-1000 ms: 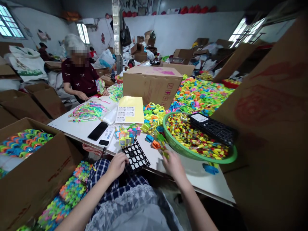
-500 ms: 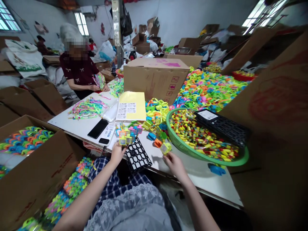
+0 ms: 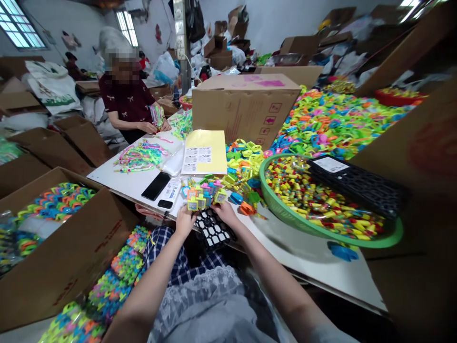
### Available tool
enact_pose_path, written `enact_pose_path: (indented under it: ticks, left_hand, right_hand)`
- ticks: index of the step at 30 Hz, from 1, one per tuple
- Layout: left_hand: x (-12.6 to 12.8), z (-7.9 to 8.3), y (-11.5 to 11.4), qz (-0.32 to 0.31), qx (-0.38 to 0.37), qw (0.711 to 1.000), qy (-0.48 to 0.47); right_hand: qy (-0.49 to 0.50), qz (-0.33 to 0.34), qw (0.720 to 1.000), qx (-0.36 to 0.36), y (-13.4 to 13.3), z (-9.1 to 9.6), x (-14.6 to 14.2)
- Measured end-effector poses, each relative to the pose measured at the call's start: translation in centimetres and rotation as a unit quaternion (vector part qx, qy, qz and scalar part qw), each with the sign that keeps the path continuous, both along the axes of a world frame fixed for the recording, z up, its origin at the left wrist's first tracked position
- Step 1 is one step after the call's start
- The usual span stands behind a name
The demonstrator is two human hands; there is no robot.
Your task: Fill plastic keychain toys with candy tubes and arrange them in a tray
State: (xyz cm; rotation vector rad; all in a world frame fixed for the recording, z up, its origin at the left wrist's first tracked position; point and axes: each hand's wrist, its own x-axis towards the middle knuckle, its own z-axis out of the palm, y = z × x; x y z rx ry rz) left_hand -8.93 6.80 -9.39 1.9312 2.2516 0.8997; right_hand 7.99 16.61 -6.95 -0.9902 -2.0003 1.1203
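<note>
A black plastic grid tray (image 3: 213, 230) lies at the near edge of the white table (image 3: 307, 257), its far half filled with small colourful square toy pieces (image 3: 200, 193). My left hand (image 3: 184, 220) grips the tray's near left edge, fingers closed by a yellow-framed piece. My right hand (image 3: 224, 212) pinches a yellow-green toy piece (image 3: 220, 196) and holds it at the tray's right side among the other pieces. Loose blue, green and orange pieces (image 3: 246, 202) lie just right of the tray.
A green basket (image 3: 282, 209) of small yellow and red parts holds another black grid tray (image 3: 357, 183). A black phone (image 3: 156, 185), a yellow sheet (image 3: 205, 152) and a closed carton (image 3: 246, 107) sit beyond. Another person (image 3: 128, 102) works across the table. An open box (image 3: 60, 238) stands at my left.
My right hand picked a yellow-green piece from the loose ones on the table and carried it left to the grid tray. My left hand shifted up along the tray's left edge.
</note>
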Motion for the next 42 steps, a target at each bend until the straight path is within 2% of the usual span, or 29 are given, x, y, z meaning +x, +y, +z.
enact_pose_path:
  ticks: [15,23,28,30,36,42]
  left_hand:
    - [0.4,0.3,-0.2,0.008,0.027,0.997,-0.076]
    - [-0.3,0.9,-0.1,-0.026,0.044,0.992,-0.118]
    - [-0.3,0.9,-0.1,-0.014,0.036,0.993,-0.110]
    - [-0.2,0.9,-0.2,-0.002,0.032,0.994,-0.101]
    - [0.0,1.4,-0.5,0.010,0.014,0.997,-0.079]
    - [-0.1,1.3,-0.4,0.009,0.005,0.996,-0.086]
  right_hand:
    - [-0.043,0.003,0.996,0.079,-0.2,-0.5,0.1]
    - [-0.058,-0.001,0.995,0.076,-0.5,0.5,-0.3]
    - [-0.028,0.064,0.996,0.064,0.1,1.6,0.1]
    - [-0.024,0.078,0.995,0.053,0.5,1.5,0.4]
    - [-0.063,0.057,0.996,0.031,1.0,0.2,0.8]
    - [-0.060,0.079,0.995,0.025,0.2,1.2,0.7]
